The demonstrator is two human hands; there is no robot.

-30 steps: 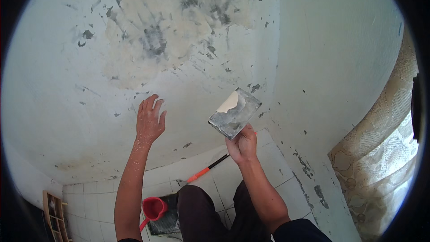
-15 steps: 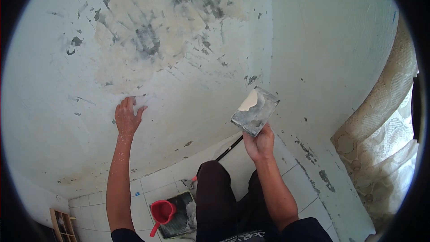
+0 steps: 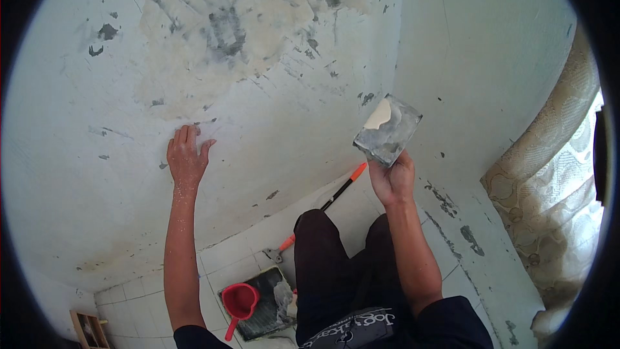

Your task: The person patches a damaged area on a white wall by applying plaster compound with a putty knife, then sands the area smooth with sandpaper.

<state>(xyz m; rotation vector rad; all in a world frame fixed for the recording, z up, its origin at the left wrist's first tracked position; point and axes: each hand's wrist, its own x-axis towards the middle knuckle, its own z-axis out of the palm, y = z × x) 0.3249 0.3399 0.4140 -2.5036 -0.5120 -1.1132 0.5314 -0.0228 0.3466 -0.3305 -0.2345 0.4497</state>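
My left hand rests on the white wall with its fingers extended and its thumb spread apart. Just above its fingertips begins a beige putty patch smeared with grey marks. Out to the right, my right hand grips a flat, grey-smeared putty board by its lower edge, its fingers mostly hidden behind. A smooth lump of cream putty sits on the board's upper left part. The board is tilted, near the corner where two walls meet.
On the tiled floor a red dipper sits on a dark tray. Beside them lie an orange-handled scraper and a black pole with an orange tip. A patterned curtain hangs at right; a small wooden shelf stands lower left.
The view has shifted a little, showing more of the orange-tipped pole. My right hand has raised the putty board slightly up and right. My left hand stays at nearly the same wall spot.
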